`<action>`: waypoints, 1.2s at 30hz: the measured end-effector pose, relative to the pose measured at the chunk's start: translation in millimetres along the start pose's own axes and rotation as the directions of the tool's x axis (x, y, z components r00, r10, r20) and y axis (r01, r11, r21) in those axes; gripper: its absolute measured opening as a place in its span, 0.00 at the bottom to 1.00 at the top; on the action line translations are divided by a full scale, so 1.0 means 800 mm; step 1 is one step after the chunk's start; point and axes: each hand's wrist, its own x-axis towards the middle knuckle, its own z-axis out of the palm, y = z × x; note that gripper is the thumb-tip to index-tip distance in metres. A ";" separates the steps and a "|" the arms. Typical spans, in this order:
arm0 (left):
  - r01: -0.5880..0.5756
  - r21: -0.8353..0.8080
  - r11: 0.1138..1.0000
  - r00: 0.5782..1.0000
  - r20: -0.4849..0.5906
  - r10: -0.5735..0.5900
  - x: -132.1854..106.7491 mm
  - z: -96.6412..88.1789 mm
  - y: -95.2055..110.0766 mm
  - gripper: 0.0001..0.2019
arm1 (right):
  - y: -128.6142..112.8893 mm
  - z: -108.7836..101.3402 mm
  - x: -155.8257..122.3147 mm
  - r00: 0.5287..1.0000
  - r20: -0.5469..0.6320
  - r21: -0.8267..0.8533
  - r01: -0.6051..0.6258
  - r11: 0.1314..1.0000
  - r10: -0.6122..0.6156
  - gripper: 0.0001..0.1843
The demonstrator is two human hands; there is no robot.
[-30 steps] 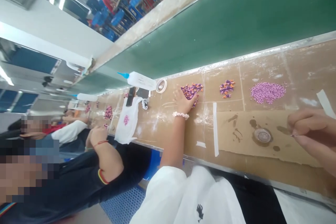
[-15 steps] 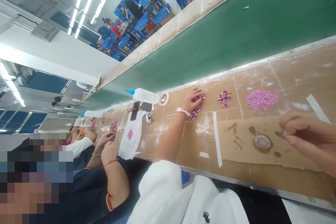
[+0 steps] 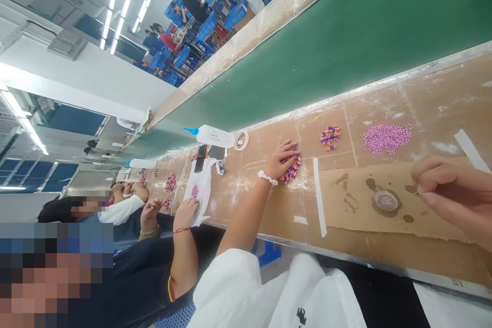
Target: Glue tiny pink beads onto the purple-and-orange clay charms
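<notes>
My left hand (image 3: pixel 280 161), with a white beaded band at the wrist, lies over a pile of small purple and orange pieces (image 3: pixel 292 170). Its fingers are stretched out and touch the pile; the palm hides part of it. On the right, my right hand (image 3: pixel 451 189) is raised above the brown cardboard sheet (image 3: pixel 346 220), thumb and fingers pinched together. A tiny purple piece (image 3: pixel 417 193) shows at the fingertips, too small to name. Left of that hand, a small round clear dish (image 3: pixel 386 201) sits on the cardboard amid dark wet spots.
Beyond the cardboard lie a heap of pink bits (image 3: pixel 386 138) and a smaller purple-orange group (image 3: pixel 329 137). A blue-tipped white bottle (image 3: pixel 215 136) and a tape roll (image 3: pixel 241 140) are at far left. A green belt (image 3: pixel 307 61) borders the table. A co-worker's hand (image 3: pixel 187 212) reaches a white cloth (image 3: pixel 203 184).
The view has shifted slightly. My left hand stays at the pile, its fingers moved a little; my right hand keeps its pinch. The neighbouring co-worker's hands have parted, one now on the white cloth.
</notes>
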 end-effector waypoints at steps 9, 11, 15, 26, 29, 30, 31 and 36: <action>0.031 0.040 0.999 0.999 -0.045 -0.030 -0.042 0.019 0.030 0.12 | -0.002 0.001 -0.002 0.999 0.012 0.009 0.052 0.999 -0.052 0.10; 0.028 0.055 0.998 0.998 -0.054 -0.025 -0.049 0.025 0.036 0.12 | -0.003 0.000 -0.002 0.998 0.017 0.012 0.054 0.998 -0.054 0.11; 0.009 0.090 0.996 0.998 -0.065 -0.003 -0.061 0.034 0.048 0.12 | -0.005 -0.001 -0.002 0.998 0.028 0.019 0.064 0.998 -0.064 0.11; -0.132 0.262 0.956 0.991 0.037 0.127 -0.073 0.030 0.074 0.10 | -0.009 0.002 -0.003 0.999 0.018 0.032 -0.048 0.998 0.047 0.10; -0.151 0.351 0.924 0.988 0.069 0.135 -0.067 0.025 0.089 0.09 | -0.013 0.004 -0.003 0.996 0.018 0.041 -0.088 0.995 0.087 0.10; -0.167 0.407 0.898 0.986 0.089 0.143 -0.064 0.024 0.096 0.08 | -0.014 0.004 -0.003 0.995 0.015 0.041 -0.096 0.994 0.096 0.10; -0.189 0.468 0.863 0.982 0.117 0.151 -0.060 0.024 0.102 0.08 | -0.015 0.005 -0.003 0.994 0.014 0.041 -0.107 0.993 0.107 0.10; -0.239 0.556 0.796 0.968 0.201 0.151 -0.039 0.018 0.126 0.08 | -0.021 0.005 -0.004 0.986 0.004 0.035 -0.168 0.985 0.168 0.09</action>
